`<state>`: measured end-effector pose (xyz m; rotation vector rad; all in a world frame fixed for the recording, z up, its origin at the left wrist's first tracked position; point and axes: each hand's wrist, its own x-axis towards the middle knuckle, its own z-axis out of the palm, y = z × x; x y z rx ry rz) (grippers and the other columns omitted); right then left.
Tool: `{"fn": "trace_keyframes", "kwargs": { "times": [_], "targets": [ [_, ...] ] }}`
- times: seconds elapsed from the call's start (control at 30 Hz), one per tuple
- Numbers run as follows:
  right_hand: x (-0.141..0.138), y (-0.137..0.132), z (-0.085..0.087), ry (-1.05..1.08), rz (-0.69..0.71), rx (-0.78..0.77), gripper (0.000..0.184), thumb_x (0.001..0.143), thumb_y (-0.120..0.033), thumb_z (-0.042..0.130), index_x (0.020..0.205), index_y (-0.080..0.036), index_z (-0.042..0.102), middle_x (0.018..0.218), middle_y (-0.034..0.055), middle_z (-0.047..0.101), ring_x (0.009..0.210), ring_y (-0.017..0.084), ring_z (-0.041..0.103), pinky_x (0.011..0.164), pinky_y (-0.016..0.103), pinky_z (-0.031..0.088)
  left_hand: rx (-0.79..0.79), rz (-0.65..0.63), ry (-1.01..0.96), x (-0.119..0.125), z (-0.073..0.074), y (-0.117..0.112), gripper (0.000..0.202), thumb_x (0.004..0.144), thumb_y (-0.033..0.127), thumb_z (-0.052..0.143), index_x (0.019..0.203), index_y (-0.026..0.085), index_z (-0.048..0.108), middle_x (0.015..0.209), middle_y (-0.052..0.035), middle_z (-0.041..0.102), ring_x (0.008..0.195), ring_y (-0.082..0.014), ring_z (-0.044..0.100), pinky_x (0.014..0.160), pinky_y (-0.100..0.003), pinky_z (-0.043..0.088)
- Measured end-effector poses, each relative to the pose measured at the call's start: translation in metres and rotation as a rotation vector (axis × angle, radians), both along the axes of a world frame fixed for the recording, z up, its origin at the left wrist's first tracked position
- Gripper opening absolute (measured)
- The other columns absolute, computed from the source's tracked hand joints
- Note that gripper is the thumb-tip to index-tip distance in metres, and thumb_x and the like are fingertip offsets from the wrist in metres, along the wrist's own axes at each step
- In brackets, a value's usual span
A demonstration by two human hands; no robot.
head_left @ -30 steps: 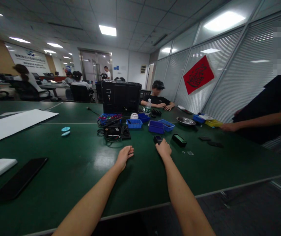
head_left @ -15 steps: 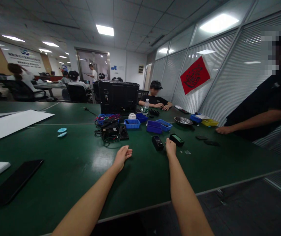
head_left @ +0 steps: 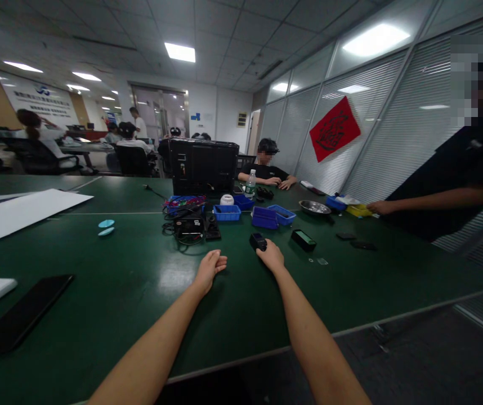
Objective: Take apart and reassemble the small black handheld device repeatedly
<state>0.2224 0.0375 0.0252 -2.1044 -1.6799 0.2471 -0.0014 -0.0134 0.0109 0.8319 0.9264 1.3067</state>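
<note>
Black device (head_left: 257,241) gripped in right hand (head_left: 272,256), forearm outstretched; left hand (head_left: 211,269) loosely half-uncurled, fingertips pointing inward.

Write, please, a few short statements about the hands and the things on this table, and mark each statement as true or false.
1. The right hand touches a small black device. True.
2. The left hand holds a pen. False: no object shows in it.
3. The clear bottle stands upright. True.
4. The black box with the green top lies left of both hands. False: it lies to their right.
5. The red sheet carries dark markings. True.
</note>
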Motion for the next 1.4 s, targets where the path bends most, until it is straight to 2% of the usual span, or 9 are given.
{"fn": "trace_keyframes", "kwargs": {
  "times": [0.47, 0.73, 1.03, 1.2, 1.4],
  "targets": [
    [0.007, 0.0026, -0.0033, 0.023, -0.006, -0.008, 0.054, 0.072, -0.044, 0.051, 0.12, -0.02, 0.045, 0.112, 0.0111, 0.056, 0.099, 0.026, 0.054, 0.073, 0.033, 0.044, 0.001, -0.018, -0.011, 0.0011, -0.0033, 0.0035, 0.027, 0.077, 0.034, 0.055, 0.094, 0.014, 0.054, 0.079, -0.008, 0.064, 0.07, -0.0115, 0.06, 0.068, -0.025, 0.049],
    [0.0052, -0.0004, -0.0012, 0.017, -0.046, 0.012, 0.073, 0.07, -0.057, 0.05, 0.128, -0.015, 0.037, 0.122, 0.0158, 0.049, 0.109, 0.029, 0.048, 0.08, 0.036, 0.042, -0.003, -0.026, -0.027, 0.0009, -0.0064, 0.0051, 0.026, 0.076, 0.033, 0.056, 0.094, 0.014, 0.054, 0.079, -0.0082, 0.064, 0.07, -0.0116, 0.061, 0.067, -0.025, 0.049],
    [0.0065, 0.0006, -0.005, 0.009, -0.05, 0.036, 0.072, 0.07, -0.053, 0.051, 0.13, -0.017, 0.034, 0.122, 0.0132, 0.049, 0.109, 0.027, 0.048, 0.083, 0.037, 0.041, -0.014, -0.024, -0.021, 0.0015, -0.0061, 0.0046, 0.025, 0.077, 0.032, 0.055, 0.095, 0.014, 0.054, 0.078, -0.0075, 0.064, 0.069, -0.0113, 0.061, 0.067, -0.025, 0.049],
    [0.006, 0.0015, -0.0032, 0.026, -0.055, -0.006, 0.074, 0.069, -0.054, 0.052, 0.13, -0.017, 0.033, 0.124, 0.0138, 0.047, 0.11, 0.028, 0.046, 0.082, 0.037, 0.041, -0.017, -0.022, -0.02, 0.0018, -0.0056, 0.0042, 0.026, 0.077, 0.032, 0.055, 0.095, 0.014, 0.054, 0.079, -0.008, 0.064, 0.069, -0.0117, 0.061, 0.067, -0.025, 0.049],
    [0.0045, 0.0006, -0.0044, -0.006, -0.064, 0.01, 0.068, 0.07, -0.05, 0.053, 0.127, -0.015, 0.038, 0.12, 0.0143, 0.05, 0.107, 0.027, 0.048, 0.079, 0.035, 0.042, -0.015, -0.022, -0.008, 0.0012, -0.0058, 0.0041, 0.026, 0.078, 0.032, 0.054, 0.095, 0.014, 0.054, 0.079, -0.0077, 0.064, 0.07, -0.0115, 0.061, 0.067, -0.025, 0.049]
  ]
}}
